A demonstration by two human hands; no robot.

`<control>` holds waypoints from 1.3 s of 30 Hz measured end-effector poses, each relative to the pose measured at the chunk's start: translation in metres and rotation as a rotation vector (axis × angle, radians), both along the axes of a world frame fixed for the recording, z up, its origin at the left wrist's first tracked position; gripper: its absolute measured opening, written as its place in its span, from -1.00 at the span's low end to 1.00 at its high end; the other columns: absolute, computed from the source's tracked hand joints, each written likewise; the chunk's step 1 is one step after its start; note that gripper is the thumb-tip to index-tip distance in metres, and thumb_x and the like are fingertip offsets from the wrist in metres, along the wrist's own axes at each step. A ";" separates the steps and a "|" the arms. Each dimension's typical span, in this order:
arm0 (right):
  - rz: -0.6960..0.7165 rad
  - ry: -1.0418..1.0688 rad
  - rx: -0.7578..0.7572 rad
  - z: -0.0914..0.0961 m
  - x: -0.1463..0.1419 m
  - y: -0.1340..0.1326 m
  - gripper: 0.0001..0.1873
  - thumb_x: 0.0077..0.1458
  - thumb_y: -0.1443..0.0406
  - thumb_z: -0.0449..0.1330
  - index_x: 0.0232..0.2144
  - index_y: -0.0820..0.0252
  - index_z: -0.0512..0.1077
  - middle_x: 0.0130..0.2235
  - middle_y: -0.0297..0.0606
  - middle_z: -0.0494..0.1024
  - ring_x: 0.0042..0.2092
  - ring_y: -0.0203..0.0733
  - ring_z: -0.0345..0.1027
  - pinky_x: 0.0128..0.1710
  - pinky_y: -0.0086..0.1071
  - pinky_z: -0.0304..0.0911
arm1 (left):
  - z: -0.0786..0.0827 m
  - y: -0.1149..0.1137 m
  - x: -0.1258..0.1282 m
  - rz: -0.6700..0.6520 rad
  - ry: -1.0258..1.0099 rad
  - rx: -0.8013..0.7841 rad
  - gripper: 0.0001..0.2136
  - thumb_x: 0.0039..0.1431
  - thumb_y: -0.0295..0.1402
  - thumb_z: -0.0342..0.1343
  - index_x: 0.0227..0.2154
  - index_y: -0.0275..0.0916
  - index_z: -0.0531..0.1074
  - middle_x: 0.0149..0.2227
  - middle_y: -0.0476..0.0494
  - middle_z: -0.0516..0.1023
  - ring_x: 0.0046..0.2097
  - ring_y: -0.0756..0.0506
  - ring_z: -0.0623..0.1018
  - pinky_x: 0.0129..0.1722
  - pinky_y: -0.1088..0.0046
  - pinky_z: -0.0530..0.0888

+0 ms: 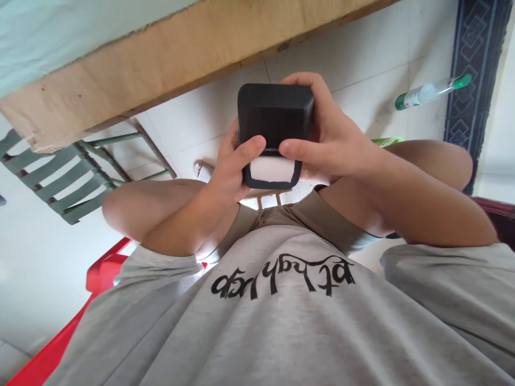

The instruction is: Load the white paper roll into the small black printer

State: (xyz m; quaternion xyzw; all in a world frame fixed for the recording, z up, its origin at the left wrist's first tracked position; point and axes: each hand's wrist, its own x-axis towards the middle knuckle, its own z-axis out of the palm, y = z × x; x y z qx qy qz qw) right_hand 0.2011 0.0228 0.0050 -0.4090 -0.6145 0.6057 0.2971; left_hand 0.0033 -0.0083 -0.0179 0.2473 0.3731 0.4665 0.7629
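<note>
A black handheld label printer [276, 118] with rounded corners is held up over my lap. Small pale lettering, partly covered by my thumbs, runs across its face, and a white panel [272, 169] shows at the end nearer me. My left hand [235, 163] grips its left side, thumb lying on the face. On the opposite side my right hand [330, 134] wraps round it, with the thumb pressed near the lettering and the fingers behind. The underside of the printer and most fingertips are hidden.
A wooden table edge [161, 61] with a pale green cover crosses the upper left. Beneath it stands a green slatted folding stool [68, 185]. A plastic bottle [432, 94] lies on the tiled floor at right. Part of a red chair [102, 276] shows at lower left.
</note>
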 end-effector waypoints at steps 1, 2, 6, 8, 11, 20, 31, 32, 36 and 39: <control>-0.008 -0.001 -0.002 -0.001 -0.001 0.001 0.01 0.09 -0.15 0.41 0.36 0.11 0.09 0.18 -0.12 0.42 -0.01 -0.36 0.45 -0.25 -0.56 0.49 | 0.000 0.001 0.000 0.006 0.006 -0.022 -0.54 0.07 0.04 0.55 -0.09 -0.02 0.56 -0.20 -0.07 0.66 -0.28 -0.16 0.64 -0.40 0.28 0.56; -0.014 -0.014 -0.003 -0.002 -0.002 0.002 -0.01 0.09 -0.11 0.41 0.36 0.12 0.09 0.15 -0.14 0.44 -0.01 -0.37 0.45 -0.24 -0.56 0.49 | -0.001 0.001 0.000 0.008 0.014 -0.045 -0.53 0.03 0.04 0.56 -0.11 -0.04 0.56 -0.22 -0.06 0.66 -0.29 -0.16 0.64 -0.41 0.27 0.56; -0.028 -0.127 -0.019 0.003 -0.003 0.006 -0.08 0.11 -0.02 0.37 0.36 0.16 0.12 0.05 -0.21 0.52 -0.09 -0.40 0.45 -0.14 -0.51 0.48 | -0.003 0.002 0.000 -0.026 0.041 -0.112 -0.47 0.01 0.10 0.53 -0.09 -0.09 0.55 -0.21 -0.13 0.68 -0.12 -0.31 0.73 -0.29 0.18 0.64; -0.016 -0.170 -0.062 0.005 -0.003 0.007 -0.06 0.11 -0.02 0.34 0.38 0.15 0.07 0.05 -0.20 0.54 -0.11 -0.38 0.46 -0.15 -0.46 0.49 | -0.002 0.002 0.001 -0.025 0.012 -0.131 -0.47 0.06 0.13 0.48 -0.07 -0.11 0.56 -0.15 -0.15 0.70 0.01 -0.35 0.72 -0.13 0.12 0.71; 0.006 -0.217 -0.073 0.006 0.000 0.009 -0.08 0.18 -0.02 0.30 0.42 0.11 0.02 0.07 -0.19 0.56 -0.11 -0.34 0.48 -0.17 -0.44 0.48 | 0.000 0.003 0.003 -0.017 -0.103 -0.148 -0.46 0.30 0.21 0.26 -0.01 -0.18 0.61 -0.03 -0.21 0.71 0.17 -0.38 0.68 0.13 0.03 0.71; 0.038 -0.426 0.381 0.026 0.019 0.016 -0.29 0.23 0.02 0.20 0.35 0.17 0.33 0.35 -0.14 0.39 0.32 -0.20 0.41 0.21 -0.34 0.47 | -0.004 0.006 0.004 0.037 -0.128 -0.202 -0.57 0.50 0.04 0.10 -0.06 -0.18 0.70 0.04 -0.20 0.73 0.17 -0.34 0.68 0.29 -0.02 0.63; 0.141 -0.475 0.442 0.029 0.015 0.012 -0.10 0.23 -0.04 0.24 0.47 0.18 0.13 0.46 -0.10 0.29 0.49 -0.21 0.29 0.44 -0.28 0.46 | -0.007 0.011 0.000 -0.017 0.034 -0.226 -0.64 0.25 0.16 0.33 -0.27 -0.03 0.64 -0.03 -0.11 0.74 0.26 -0.39 0.61 0.26 -0.04 0.63; 0.126 -0.498 0.500 0.030 0.016 0.011 -0.16 0.24 -0.02 0.25 0.45 0.15 0.18 0.43 -0.13 0.34 0.45 -0.22 0.33 0.44 -0.30 0.45 | -0.006 0.012 0.002 -0.020 0.040 -0.226 -0.61 0.26 0.19 0.31 -0.27 -0.04 0.64 -0.04 -0.11 0.74 0.28 -0.40 0.60 0.27 -0.04 0.63; 0.000 -0.507 0.787 0.038 0.023 0.010 -0.40 0.37 -0.07 0.19 0.26 0.16 0.38 0.25 -0.15 0.50 0.30 -0.17 0.44 0.33 -0.29 0.47 | -0.004 0.012 0.012 0.013 0.008 -0.172 -0.49 0.30 0.28 0.24 -0.18 -0.10 0.66 -0.04 -0.15 0.72 0.40 -0.43 0.50 0.34 -0.02 0.59; -0.153 -0.557 0.831 0.046 0.030 0.009 -0.40 0.46 -0.15 0.06 0.12 0.22 0.46 -0.08 -0.17 0.55 -0.02 -0.22 0.52 0.07 -0.29 0.47 | -0.008 0.009 0.014 -0.042 0.002 -0.164 -0.50 0.21 0.26 0.34 -0.18 -0.10 0.63 -0.08 -0.19 0.72 0.38 -0.48 0.51 0.25 -0.04 0.63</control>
